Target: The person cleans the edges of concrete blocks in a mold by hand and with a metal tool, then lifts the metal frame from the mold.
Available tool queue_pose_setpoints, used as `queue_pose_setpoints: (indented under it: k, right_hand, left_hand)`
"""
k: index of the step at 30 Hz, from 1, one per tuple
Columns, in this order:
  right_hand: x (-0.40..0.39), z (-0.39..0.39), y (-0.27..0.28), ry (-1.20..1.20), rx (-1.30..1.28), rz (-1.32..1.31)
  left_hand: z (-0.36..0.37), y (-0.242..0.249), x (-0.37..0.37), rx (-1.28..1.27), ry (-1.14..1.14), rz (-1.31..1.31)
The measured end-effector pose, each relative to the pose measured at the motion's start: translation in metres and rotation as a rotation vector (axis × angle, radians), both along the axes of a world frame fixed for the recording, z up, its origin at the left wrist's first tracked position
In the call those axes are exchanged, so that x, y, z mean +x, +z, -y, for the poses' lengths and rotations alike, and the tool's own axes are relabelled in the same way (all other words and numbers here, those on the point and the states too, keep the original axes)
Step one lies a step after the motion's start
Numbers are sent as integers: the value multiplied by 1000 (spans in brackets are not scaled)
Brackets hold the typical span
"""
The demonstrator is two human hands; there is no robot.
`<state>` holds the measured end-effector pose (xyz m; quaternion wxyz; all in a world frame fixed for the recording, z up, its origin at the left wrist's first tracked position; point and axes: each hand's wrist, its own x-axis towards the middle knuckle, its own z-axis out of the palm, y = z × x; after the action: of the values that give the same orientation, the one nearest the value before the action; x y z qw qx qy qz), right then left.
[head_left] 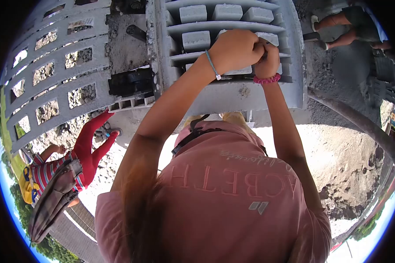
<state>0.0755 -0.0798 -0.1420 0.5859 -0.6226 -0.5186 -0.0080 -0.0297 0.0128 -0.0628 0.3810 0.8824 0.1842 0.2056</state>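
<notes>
My left hand (pixel 238 51), with a teal bracelet at the wrist, is closed over a grey metal block mould (pixel 297 52). My right hand (pixel 267 60), with a pink band at the wrist, is closed too, and its fingers meet those of the left. Whatever they pinch between them is hidden or too small to name. Below and around them, several rectangular grey cores (pixel 196 40) sit in rows between the mould's ridges. My hands hide part of the middle and nearest rows.
A grey slotted metal grid (pixel 57 94) stands to the left over gravel. Dark machine parts (pixel 131 82) lie between it and the mould. One person in red trousers (pixel 90 142) is at left, another person (pixel 344 26) at upper right. A thick pole (pixel 355 118) slants across the right.
</notes>
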Motion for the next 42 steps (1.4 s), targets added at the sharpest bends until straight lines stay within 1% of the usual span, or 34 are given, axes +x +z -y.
queue_pose_setpoints:
  k: [1, 2, 3, 4, 5, 6, 7, 8, 10, 11, 13, 14, 16, 17, 18, 20, 22, 23, 24, 25, 27, 28, 29, 30, 31, 33, 35, 36, 37, 39, 40, 41, 42]
  right_hand:
    - [-1, -7, 20, -24, 101, 175]
    - [-1, -13, 40, -65, 207, 348]
    - [-7, -12, 68, 124, 165, 53]
    - [-13, -11, 96, 266, 149, -265]
    - [-14, -11, 101, 255, 109, -357]
    - [-16, -12, 105, 243, 73, -451]
    - [-16, -11, 97, 235, 23, -553]
    - [-10, -12, 66, 270, -48, -661]
    - [2, -13, 3, 318, -193, -881]
    - [4, -12, 20, 348, -210, -834]
    - [-5, -17, 62, 357, -183, -850]
    - [-12, -22, 83, 341, -124, -842]
    - [-14, -22, 123, 433, -199, -760]
    - [-13, -25, 135, 477, -220, -708]
    - [-15, -27, 126, 465, -263, -749]
    - [-23, -38, 72, 503, -208, -736]
    - [-34, -40, 30, 518, -218, -723]
    - [-39, -46, 22, 516, -227, -725]
    - [-46, -47, 34, 538, -172, -716]
    - [-51, -47, 56, 622, -147, -733]
    - [-56, -48, 95, 625, -121, -710]
    - [-56, -45, 106, 654, -116, -732]
    - [-58, -42, 99, 667, -176, -799]
    - [-60, -41, 82, 661, -147, -685]
    - [-63, -43, 42, 680, -163, -612]
    - [-72, -42, 18, 683, -274, -545]
    - [-75, -47, 46, 680, -254, -520]
    - [-73, -43, 74, 700, -282, -553]
    - [-73, -43, 81, 748, -241, -555]
    - [-68, -35, 110, 767, -241, -552]
    - [-66, -38, 97, 759, -238, -568]
    - [-63, -41, 70, 746, -238, -584]
    - [-59, -41, 49, 730, -245, -601]
  left_hand:
    - [1, 6, -3, 13, 15, 17]
    - [0, 25, -8, -54, 0, 101]
    - [1, 48, -16, -74, 5, 89]
    - [2, 66, -22, -182, -1, 106]
    - [4, 75, -24, -284, -7, 125]
    - [4, 71, -22, -309, 18, 74]
    - [4, 61, -20, -331, 46, 26]
    - [3, 49, -17, -347, 78, -15]
    - [6, 3, -20, -171, 99, -92]
    - [7, -7, -22, -87, 111, -133]
    - [6, 21, -39, -194, 210, 43]
    - [12, 34, -53, -265, 256, 122]
    - [14, 60, -79, -317, 352, 189]
    - [9, 69, -85, -330, 391, 231]
    - [4, 69, -89, -344, 374, 233]
    - [4, 50, -98, -382, 345, 235]
    - [14, 20, -101, -431, 433, 217]
    - [13, 11, -99, -443, 465, 223]
    - [14, 11, -98, -383, 536, 270]
    - [24, 18, -102, -320, 599, 325]
    - [33, 39, -109, -368, 690, 402]
    - [34, 37, -111, -327, 703, 422]
    - [34, 28, -114, -348, 702, 442]
    - [32, 14, -114, -341, 689, 443]
    - [29, 0, -114, -339, 682, 435]
    - [32, -17, -117, -564, 676, 343]
    - [41, 6, -106, -454, 715, 477]
    - [41, 13, -106, -353, 728, 481]
    - [43, 26, -105, -280, 738, 516]
    - [43, 36, -102, -282, 673, 560]
    - [36, 19, -100, -404, 654, 575]
    - [25, -14, -94, -531, 632, 587]
    - [22, -32, -89, -665, 609, 595]
